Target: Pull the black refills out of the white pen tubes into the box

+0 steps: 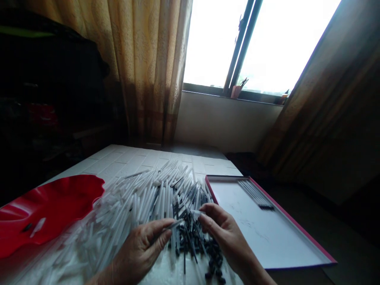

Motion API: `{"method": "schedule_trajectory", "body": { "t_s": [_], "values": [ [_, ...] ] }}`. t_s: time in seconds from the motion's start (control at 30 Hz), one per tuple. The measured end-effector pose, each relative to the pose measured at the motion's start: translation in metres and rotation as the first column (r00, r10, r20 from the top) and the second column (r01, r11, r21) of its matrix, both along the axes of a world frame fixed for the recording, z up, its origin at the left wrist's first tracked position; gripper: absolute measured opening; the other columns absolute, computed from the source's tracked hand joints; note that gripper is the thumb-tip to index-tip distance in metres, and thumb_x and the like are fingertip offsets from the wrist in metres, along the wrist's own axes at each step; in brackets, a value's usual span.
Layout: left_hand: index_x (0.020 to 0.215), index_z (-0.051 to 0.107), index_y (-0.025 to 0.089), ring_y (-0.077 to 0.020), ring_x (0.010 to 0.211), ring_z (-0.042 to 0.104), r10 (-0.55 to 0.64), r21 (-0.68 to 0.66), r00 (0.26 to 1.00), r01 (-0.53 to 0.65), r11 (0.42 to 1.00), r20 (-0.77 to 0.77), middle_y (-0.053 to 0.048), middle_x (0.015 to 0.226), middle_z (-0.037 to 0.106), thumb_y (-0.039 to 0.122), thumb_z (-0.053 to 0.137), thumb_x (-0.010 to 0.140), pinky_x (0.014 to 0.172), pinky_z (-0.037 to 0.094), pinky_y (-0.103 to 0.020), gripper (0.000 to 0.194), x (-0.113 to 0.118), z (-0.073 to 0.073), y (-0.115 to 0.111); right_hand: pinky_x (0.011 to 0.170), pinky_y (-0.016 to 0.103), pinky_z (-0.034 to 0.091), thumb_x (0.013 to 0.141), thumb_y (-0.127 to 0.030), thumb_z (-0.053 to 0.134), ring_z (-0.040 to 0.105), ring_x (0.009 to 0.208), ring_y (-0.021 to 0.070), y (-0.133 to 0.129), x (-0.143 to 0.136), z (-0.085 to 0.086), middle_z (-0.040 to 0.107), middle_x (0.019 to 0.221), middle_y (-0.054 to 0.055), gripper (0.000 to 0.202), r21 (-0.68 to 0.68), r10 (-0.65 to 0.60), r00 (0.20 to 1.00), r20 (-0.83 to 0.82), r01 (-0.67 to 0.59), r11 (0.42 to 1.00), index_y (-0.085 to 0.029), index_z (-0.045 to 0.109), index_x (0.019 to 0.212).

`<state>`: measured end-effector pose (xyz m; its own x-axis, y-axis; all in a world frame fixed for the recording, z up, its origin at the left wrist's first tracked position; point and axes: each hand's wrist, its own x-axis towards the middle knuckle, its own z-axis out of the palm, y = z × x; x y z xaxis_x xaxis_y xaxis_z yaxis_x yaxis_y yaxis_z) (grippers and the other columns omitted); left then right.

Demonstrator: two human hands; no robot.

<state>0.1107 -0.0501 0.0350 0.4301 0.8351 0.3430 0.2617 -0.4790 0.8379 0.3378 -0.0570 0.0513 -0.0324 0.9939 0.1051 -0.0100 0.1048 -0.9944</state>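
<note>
My left hand is closed, with a slim pen barrel between thumb and forefinger; its tip points right. Opposite it, my right hand pinches a small clear plastic piece, perhaps a pen cap. A short gap separates the two parts. Beneath and beyond both hands spreads a heap of clear pen barrels. Thin black refills lie among them. Small black plugs are piled below my right hand.
A red wavy-edged dish on the left holds a clear piece and a dark piece. To the right, a white shallow box lid with a red rim holds a row of pens with black ends. Behind the table are curtains and a window.
</note>
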Motion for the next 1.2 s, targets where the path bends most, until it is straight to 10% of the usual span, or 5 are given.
{"method": "schedule_trajectory", "body": {
  "t_s": [0.57,0.8,1.2],
  "values": [
    [0.11,0.071,0.028,-0.0153,0.088,0.077,-0.003,0.222,0.969,0.06,0.973,-0.247,0.0,0.097,0.08,0.026,0.052,0.097,0.08,0.056,-0.016,0.023,0.0,-0.006,-0.003,0.069,0.028,0.046,0.081,-0.038,0.066,0.06,0.074,0.0177,-0.009,-0.008,0.001,0.068,0.08,0.005,0.025,-0.029,0.169,0.951,0.257,-0.167,0.985,-0.015,0.074,0.087],
    [0.101,0.067,0.024,-0.0168,0.079,0.075,-0.012,0.23,0.92,0.11,0.967,-0.393,-0.001,0.087,0.076,0.026,0.043,0.1,0.07,0.054,-0.02,0.024,-0.002,-0.012,-0.004,0.048,0.02,0.033,0.08,-0.058,0.066,0.05,0.051,0.0082,-0.004,-0.006,-0.006,0.067,0.07,0.003,0.045,-0.238,0.382,0.923,0.052,-0.36,0.902,-0.013,0.073,0.078],
    [0.101,0.067,0.023,-0.019,0.078,0.077,0.047,0.325,0.884,0.121,0.938,-0.465,-0.002,0.086,0.078,0.024,0.042,0.1,0.066,0.054,-0.021,0.026,-0.002,-0.017,-0.004,0.043,0.02,0.033,0.076,-0.067,0.06,0.045,0.041,0.0068,-0.006,-0.022,-0.021,0.055,0.056,-0.005,0.05,-0.274,0.308,0.947,0.09,-0.274,0.922,-0.017,0.058,0.075]
  ]
}}
